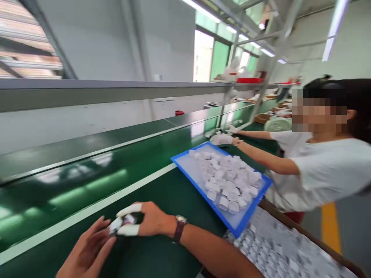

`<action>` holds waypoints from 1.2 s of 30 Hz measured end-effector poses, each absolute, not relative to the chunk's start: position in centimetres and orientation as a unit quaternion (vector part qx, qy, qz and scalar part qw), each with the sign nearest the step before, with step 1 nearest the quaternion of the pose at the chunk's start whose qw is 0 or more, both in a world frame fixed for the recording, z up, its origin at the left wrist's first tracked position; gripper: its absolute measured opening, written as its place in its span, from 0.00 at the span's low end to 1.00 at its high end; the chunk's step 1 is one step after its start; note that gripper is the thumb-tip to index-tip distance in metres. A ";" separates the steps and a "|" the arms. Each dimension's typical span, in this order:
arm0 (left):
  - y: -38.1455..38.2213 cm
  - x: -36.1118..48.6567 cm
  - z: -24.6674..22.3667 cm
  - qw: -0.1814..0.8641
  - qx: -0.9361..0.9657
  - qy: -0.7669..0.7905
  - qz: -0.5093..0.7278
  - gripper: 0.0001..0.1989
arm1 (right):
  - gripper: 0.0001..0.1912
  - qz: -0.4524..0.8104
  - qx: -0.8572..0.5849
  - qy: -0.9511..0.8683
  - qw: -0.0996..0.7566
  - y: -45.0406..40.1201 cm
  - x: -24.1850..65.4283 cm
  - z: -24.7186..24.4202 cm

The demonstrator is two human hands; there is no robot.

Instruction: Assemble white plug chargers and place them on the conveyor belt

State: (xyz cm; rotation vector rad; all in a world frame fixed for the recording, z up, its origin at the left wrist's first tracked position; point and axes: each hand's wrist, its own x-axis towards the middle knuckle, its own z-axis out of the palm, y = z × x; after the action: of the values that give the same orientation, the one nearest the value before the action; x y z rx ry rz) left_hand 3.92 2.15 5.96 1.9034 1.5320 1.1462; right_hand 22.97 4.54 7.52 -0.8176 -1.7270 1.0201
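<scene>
My right hand (150, 220), with white finger cots on thumb and forefinger, pinches a small white part (116, 225) with a dark underside. A small piece with a reddish mark (129, 219) shows between those two fingers; blur hides what it is. From the left, the thumb and fingers of my left hand (89, 249) close on the other end of the white part. Both hands are just above the dark green work surface. To their right, a blue-rimmed tray (199, 190) holds a heap of small white parts (223, 177).
A box (315, 247) at lower right holds rows of white parts. A green conveyor belt (116, 170) runs beyond a pale strip (145, 184). On the right sits a co-worker (327, 166) whose gloved hands (222, 139) work past the tray. A shelf (116, 90) spans overhead.
</scene>
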 end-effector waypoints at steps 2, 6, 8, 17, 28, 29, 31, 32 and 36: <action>1.2 -0.1 7.1 0.177 0.662 0.590 0.427 0.36 | 0.19 0.384 -0.337 -0.681 0.525 5.0 21.8 7.8; 2.0 -2.6 6.8 0.100 0.678 0.640 0.346 0.39 | 0.14 0.383 -0.300 -0.694 0.531 6.8 22.8 8.9; 2.3 -2.1 5.9 0.119 0.693 0.641 0.306 0.33 | 0.14 0.360 -0.294 -0.716 0.520 7.3 22.9 9.3; -0.2 -0.4 5.0 0.154 0.699 0.551 0.428 0.21 | 0.16 0.266 -0.272 -0.782 0.493 6.0 21.5 5.9; -0.7 0.6 5.6 0.316 0.622 0.538 0.473 0.16 | 0.11 0.309 -0.306 -0.747 0.503 5.4 22.1 5.6; -0.8 0.7 5.6 0.324 0.624 0.520 0.485 0.17 | 0.12 0.319 -0.309 -0.742 0.502 5.2 22.0 5.6; -0.9 0.9 5.6 0.327 0.635 0.488 0.503 0.18 | 0.14 0.333 -0.314 -0.734 0.502 4.8 21.8 5.6; -1.0 1.0 5.5 0.319 0.641 0.480 0.507 0.19 | 0.15 0.333 -0.312 -0.735 0.502 4.5 21.7 5.6; -1.2 1.1 5.3 0.179 0.672 0.491 0.524 0.25 | 0.22 0.290 -0.241 -0.778 0.502 3.5 21.4 5.7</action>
State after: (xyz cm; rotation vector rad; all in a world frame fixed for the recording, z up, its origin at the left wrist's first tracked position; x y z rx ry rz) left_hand 1.13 -1.24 5.34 1.9011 1.3888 1.4817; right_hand 21.42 3.54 5.69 -0.5811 -1.8800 0.7012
